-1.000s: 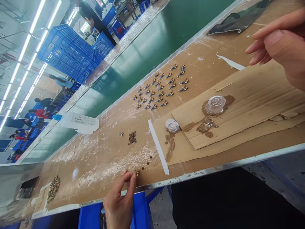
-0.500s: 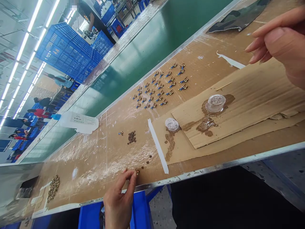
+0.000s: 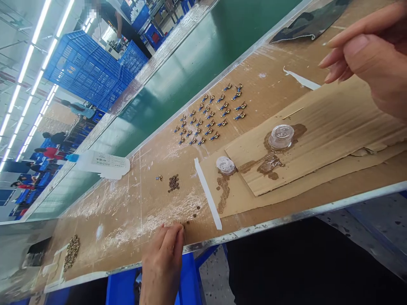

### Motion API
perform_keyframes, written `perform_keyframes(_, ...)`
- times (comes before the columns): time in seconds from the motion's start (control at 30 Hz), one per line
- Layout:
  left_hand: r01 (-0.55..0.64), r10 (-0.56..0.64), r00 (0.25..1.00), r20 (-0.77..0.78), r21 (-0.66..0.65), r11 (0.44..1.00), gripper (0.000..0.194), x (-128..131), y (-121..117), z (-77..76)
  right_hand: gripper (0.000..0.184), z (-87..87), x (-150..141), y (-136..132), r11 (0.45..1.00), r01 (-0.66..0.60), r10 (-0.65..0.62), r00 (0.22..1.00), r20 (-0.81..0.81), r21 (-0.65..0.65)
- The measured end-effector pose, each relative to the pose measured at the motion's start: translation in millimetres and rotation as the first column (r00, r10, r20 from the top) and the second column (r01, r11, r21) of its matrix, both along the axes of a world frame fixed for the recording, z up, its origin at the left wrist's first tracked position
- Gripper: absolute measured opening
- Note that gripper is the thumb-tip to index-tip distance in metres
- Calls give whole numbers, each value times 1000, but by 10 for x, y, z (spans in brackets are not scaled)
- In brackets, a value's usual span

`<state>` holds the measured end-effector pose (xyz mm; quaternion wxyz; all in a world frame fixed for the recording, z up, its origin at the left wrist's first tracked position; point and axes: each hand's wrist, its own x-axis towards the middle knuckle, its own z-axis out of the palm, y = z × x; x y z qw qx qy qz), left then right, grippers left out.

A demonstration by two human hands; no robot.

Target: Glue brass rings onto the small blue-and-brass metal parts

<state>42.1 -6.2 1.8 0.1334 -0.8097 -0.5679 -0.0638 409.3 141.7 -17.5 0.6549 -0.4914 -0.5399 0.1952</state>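
Note:
My left hand (image 3: 165, 254) is closed in a pinch at the front edge of the cardboard-covered table. Its fingertips hide whatever is between them. A few small dark ring-like pieces (image 3: 194, 215) lie just beyond those fingertips, and a cluster of similar pieces (image 3: 174, 183) sits farther back. Beside that cluster is one tiny blue-and-tan figure (image 3: 158, 178). Several more such figures (image 3: 210, 115) lie spread in rows toward the back. My right hand (image 3: 372, 55) hovers above the cardboard sheet at the upper right, thumb and forefinger drawn together; what they hold, if anything, is not visible.
On the cardboard sheet (image 3: 333, 131) stands a clear cup (image 3: 281, 136) amid wet stains, near a second small clear dish (image 3: 225, 165). A toothpick-like stick (image 3: 293, 112) lies behind. A white bottle (image 3: 100, 164) lies left, beside a green belt (image 3: 178, 93). Small tan pieces (image 3: 72, 253) are heaped far left.
My left hand has turned so more of its back shows, and its fingers now cover the small piece seen at the fingertips before. My right hand keeps much the same pose.

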Motion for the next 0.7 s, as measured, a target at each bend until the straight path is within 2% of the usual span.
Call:
perform_keyframes(0.07,60,-60,998,-28,7,998,17,14,21,14,19,-7,20,1,1000,8,-8,996,88,-1)
perform_keyframes(0.2,135,-137,987,-78,-31,990,13,-1,47,45,19,-13,46,-6,1000,-10,7,992,127,22)
perform_keyframes(0.6,29,-32,998,-46,-58,998,10,-149,16,37,19,85,0,-37,1000,-19,21,989,146,-16)
perform_keyframes(0.7,6,-5,1000,6,-62,998,10,-172,11,35,18,98,2,-34,1000,-16,18,988,156,-16)
